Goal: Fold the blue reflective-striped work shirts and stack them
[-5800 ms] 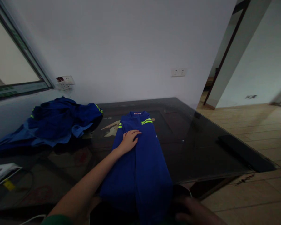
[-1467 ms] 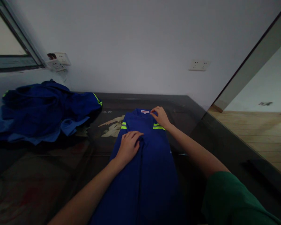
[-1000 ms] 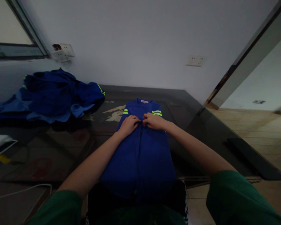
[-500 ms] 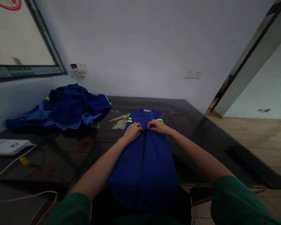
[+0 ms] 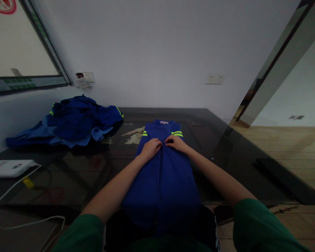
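Observation:
A blue zip-front jacket [image 5: 178, 178] with yellow-green stripes lies on the dark table, its collar and label at the far end. Its lower part hangs over the near edge onto my lap. My left hand [image 5: 151, 148] pinches the cloth just left of the front opening, below the collar. Just across from it, my right hand [image 5: 175, 142] has its fingertips closed on the right side of the opening. The fingertips of both hands nearly meet, and whatever small part lies between them is hidden. A dark zip line runs down the front from there.
A heap of blue garments [image 5: 81, 120] lies at the back left of the table [image 5: 225, 164]. A white device [image 5: 12, 168] with a white cable sits at the left. A flat black object [image 5: 286, 180] rests near the right edge. Sockets [image 5: 214, 79] are on the wall behind.
My fingertips have come closer together at the front opening. The cloth near the collar lies flatter, and more of the right sleeve's stripes shows. The view has shifted slightly.

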The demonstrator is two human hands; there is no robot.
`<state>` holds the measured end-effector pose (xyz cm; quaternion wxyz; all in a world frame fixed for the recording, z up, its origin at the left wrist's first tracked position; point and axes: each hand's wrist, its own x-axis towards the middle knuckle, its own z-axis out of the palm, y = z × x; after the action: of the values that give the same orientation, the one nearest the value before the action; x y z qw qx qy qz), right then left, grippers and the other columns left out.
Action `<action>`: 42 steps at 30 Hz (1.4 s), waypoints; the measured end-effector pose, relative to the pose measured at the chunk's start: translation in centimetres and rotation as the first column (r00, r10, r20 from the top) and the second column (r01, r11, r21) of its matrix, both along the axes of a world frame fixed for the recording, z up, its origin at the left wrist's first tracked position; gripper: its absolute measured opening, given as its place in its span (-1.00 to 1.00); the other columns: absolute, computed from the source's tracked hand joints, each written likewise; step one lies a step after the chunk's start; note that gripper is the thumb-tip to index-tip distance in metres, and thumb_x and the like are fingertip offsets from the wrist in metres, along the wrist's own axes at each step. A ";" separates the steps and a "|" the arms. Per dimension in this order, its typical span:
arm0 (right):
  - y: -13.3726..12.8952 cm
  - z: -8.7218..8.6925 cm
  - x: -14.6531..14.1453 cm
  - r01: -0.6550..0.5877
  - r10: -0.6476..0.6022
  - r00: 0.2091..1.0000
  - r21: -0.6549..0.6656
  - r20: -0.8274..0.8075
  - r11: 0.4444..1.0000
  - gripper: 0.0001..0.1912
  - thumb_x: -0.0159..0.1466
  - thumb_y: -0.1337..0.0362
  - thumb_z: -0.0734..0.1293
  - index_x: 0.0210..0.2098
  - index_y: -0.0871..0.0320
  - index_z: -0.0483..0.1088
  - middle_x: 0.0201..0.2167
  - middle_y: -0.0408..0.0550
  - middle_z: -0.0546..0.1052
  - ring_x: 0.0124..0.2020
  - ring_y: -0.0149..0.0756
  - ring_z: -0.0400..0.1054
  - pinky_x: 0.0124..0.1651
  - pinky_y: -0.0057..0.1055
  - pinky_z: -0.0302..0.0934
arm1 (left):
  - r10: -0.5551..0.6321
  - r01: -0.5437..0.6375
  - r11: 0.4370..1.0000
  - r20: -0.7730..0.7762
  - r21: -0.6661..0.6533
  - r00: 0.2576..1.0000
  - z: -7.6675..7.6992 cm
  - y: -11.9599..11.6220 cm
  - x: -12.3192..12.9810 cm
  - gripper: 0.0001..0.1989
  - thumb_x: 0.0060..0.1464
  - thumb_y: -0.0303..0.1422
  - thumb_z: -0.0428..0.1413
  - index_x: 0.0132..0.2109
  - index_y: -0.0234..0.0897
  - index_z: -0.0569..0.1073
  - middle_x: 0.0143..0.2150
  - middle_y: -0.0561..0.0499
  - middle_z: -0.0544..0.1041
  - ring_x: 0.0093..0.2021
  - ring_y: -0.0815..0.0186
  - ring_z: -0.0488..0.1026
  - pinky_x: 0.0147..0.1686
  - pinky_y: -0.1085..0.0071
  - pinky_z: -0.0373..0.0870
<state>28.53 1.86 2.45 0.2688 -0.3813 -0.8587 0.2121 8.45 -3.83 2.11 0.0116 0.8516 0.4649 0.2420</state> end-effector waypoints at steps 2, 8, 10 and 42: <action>0.1 0.5 0.1 -0.012 0.012 1.000 -0.001 0.028 1.000 -0.87 0.11 0.38 0.40 -0.31 0.20 0.55 -0.28 0.01 0.59 -0.23 -0.26 0.45 -0.08 -0.33 0.27 | -0.004 0.004 1.000 -0.009 0.004 1.000 0.2 -0.2 0.1 -0.81 0.19 -0.45 0.01 -0.16 -0.25 0.51 -0.17 -0.03 0.50 -0.10 0.26 0.43 -0.10 0.39 0.37; 0.3 2.7 0.9 -0.099 0.103 0.993 -0.065 0.059 0.993 -0.83 0.15 0.32 0.37 -0.27 0.17 0.56 -0.29 -0.05 0.61 -0.21 -0.26 0.46 -0.06 -0.35 0.27 | -0.012 0.013 1.000 -0.049 0.028 0.999 1.0 -0.6 0.1 -0.83 0.16 -0.47 0.03 -0.17 -0.25 0.51 -0.16 -0.03 0.52 -0.12 0.22 0.40 -0.10 0.32 0.34; 0.4 2.8 1.0 -0.114 0.119 0.991 -0.079 0.065 0.990 -0.83 0.15 0.32 0.36 -0.27 0.17 0.56 -0.29 -0.05 0.62 -0.20 -0.25 0.47 -0.05 -0.34 0.27 | -0.013 0.015 1.000 -0.076 0.023 0.997 1.2 -0.8 0.0 -0.84 0.16 -0.46 0.04 -0.17 -0.24 0.51 -0.15 -0.03 0.52 -0.11 0.21 0.40 -0.10 0.30 0.33; 10.7 -1.5 1.4 0.600 -0.599 0.716 0.122 0.359 0.791 -0.57 0.38 0.15 0.10 0.17 0.13 0.31 0.26 0.22 0.24 0.27 0.08 0.07 0.20 0.30 -0.14 | -0.027 0.027 0.998 0.005 -0.057 1.000 -0.4 0.4 -1.1 -0.51 0.09 -0.66 -0.11 0.12 -0.35 0.42 0.24 -0.18 0.35 0.24 0.23 0.29 0.23 0.29 0.23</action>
<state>29.88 12.57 0.96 0.1511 -0.6724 -0.7236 0.0374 7.38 -3.43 1.68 0.0400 0.8565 0.4601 0.2306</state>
